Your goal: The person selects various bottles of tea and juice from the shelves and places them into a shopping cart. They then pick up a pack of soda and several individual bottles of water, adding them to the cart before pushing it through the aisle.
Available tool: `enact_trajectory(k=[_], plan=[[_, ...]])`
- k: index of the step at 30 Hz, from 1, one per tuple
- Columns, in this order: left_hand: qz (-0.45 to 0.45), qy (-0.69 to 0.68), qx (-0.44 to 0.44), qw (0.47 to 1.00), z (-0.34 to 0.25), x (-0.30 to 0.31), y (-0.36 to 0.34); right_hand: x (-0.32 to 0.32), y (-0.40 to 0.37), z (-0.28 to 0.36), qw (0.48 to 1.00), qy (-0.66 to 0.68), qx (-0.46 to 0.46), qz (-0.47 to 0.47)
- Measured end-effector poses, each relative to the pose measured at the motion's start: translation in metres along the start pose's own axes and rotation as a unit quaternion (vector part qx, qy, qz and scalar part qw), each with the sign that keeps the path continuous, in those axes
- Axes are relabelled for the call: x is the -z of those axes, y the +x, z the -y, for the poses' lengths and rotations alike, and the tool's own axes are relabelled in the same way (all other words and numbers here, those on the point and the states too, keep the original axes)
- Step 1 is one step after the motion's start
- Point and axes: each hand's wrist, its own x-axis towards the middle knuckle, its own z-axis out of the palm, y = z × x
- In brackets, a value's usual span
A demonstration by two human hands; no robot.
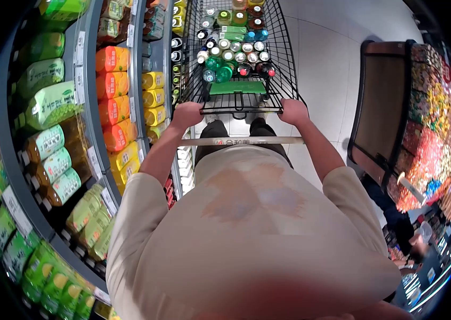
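A black wire shopping cart (238, 111) stands in front of my body. My left hand (188, 114) is closed on the near left corner of its basket rim. On the near right corner, my right hand (293, 112) grips the same rim. Many bottles (234, 50) with white, green, blue and red caps stand packed in the basket. A green panel (237, 88) lies at its near end. The cart's pale handlebar (252, 141) crosses between my forearms, against my shirt, with neither hand on it.
Grey shelves on the left hold green-labelled bottles (50, 104), orange drink bottles (114, 85) and price tags. At right, a dark-sided display bin (382, 101) holds colourful wrapped goods (430, 128). Pale floor tiles (324, 64) run between. Another person (404, 229) is at lower right.
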Motion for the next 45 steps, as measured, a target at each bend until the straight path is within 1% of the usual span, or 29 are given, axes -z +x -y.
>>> enact_trajectory(k=[1,3,5,7,10,13,14,17,18,19,20,21,22,23,25,26,27,30,33,35,36,39,42,45], plan=[[0.013,-0.009,0.006,1.0,0.003,-0.003,0.001,-0.002,-0.001,0.001,1.0,-0.004,-0.002,-0.001],[0.01,0.009,-0.01,1.0,0.007,-0.007,0.001,-0.001,-0.001,0.002,1.0,-0.009,0.005,-0.009],[0.031,0.006,-0.011,0.999,0.008,-0.007,0.0,0.005,-0.002,0.007,1.0,-0.016,-0.018,0.01],[0.033,-0.024,0.006,0.999,0.008,-0.007,-0.001,0.005,-0.002,0.007,0.999,-0.02,-0.025,0.015],[0.091,-0.023,0.045,0.995,-0.004,0.011,-0.002,-0.001,0.0,0.004,0.999,-0.014,-0.025,0.021],[0.077,-0.014,0.029,0.996,0.0,0.007,-0.005,-0.006,0.001,0.0,0.999,-0.031,-0.012,0.005],[0.08,-0.032,0.027,0.996,0.0,0.007,-0.006,-0.005,0.0,0.0,0.999,-0.027,-0.019,0.011],[0.038,0.036,0.017,0.998,-0.006,0.012,-0.012,-0.004,-0.002,0.0,0.999,-0.025,-0.022,0.007],[0.023,0.046,-0.01,0.999,-0.008,0.019,-0.017,-0.003,-0.003,0.002,0.999,-0.022,-0.024,0.008],[0.019,0.082,0.006,0.996,-0.011,0.024,-0.022,-0.001,-0.004,0.003,0.999,-0.02,-0.025,0.011],[-0.022,0.12,-0.011,0.992,-0.008,0.025,-0.026,0.0,-0.003,0.005,0.999,-0.023,-0.04,0.019],[-0.063,0.157,-0.026,0.985,-0.004,0.027,-0.029,-0.002,-0.004,0.005,0.999,-0.019,-0.034,0.001],[-0.077,0.166,0.016,0.983,-0.002,0.027,-0.031,-0.002,-0.005,0.006,0.999,-0.017,-0.04,0.001],[-0.06,0.161,0.074,0.982,-0.006,0.037,-0.034,0.0,-0.006,0.007,0.999,-0.015,-0.044,0.003],[-0.013,0.072,0.195,0.978,0.0,0.037,-0.036,-0.006,-0.004,0.006,0.999,-0.018,-0.027,-0.008],[-0.008,0.016,0.193,0.981,0.015,0.025,-0.035,-0.006,-0.003,0.009,0.999,-0.02,-0.037,0.001],[-0.032,0.017,0.173,0.984,0.021,0.023,-0.035,-0.006,-0.003,0.013,0.999,-0.017,-0.036,0.005],[-0.027,0.003,0.181,0.983,0.03,0.023,-0.035,-0.003,-0.006,0.023,0.999,-0.021,-0.041,0.02],[-0.029,0.0,0.18,0.983,0.032,0.025,-0.04,-0.012,-0.006,0.025,1.0,-0.006,-0.025,-0.015],[-0.029,0.009,0.185,0.982,0.032,0.025,-0.042,-0.011,-0.007,0.026,1.0,-0.006,-0.027,-0.012],[-0.048,0.002,0.176,0.983,0.032,0.023,-0.043,-0.011,-0.008,0.027,1.0,-0.007,-0.029,-0.009],[-0.051,-0.008,0.169,0.984,0.034,0.021,-0.045,-0.011,-0.006,0.023,1.0,-0.008,-0.03,-0.002],[-0.036,0.003,0.183,0.982,0.032,0.022,-0.043,-0.008,-0.006,0.022,0.999,-0.011,-0.031,0.003],[-0.051,-0.012,0.176,0.983,0.031,0.023,-0.044,-0.002,-0.007,0.027,0.999,-0.016,-0.038,0.008]])
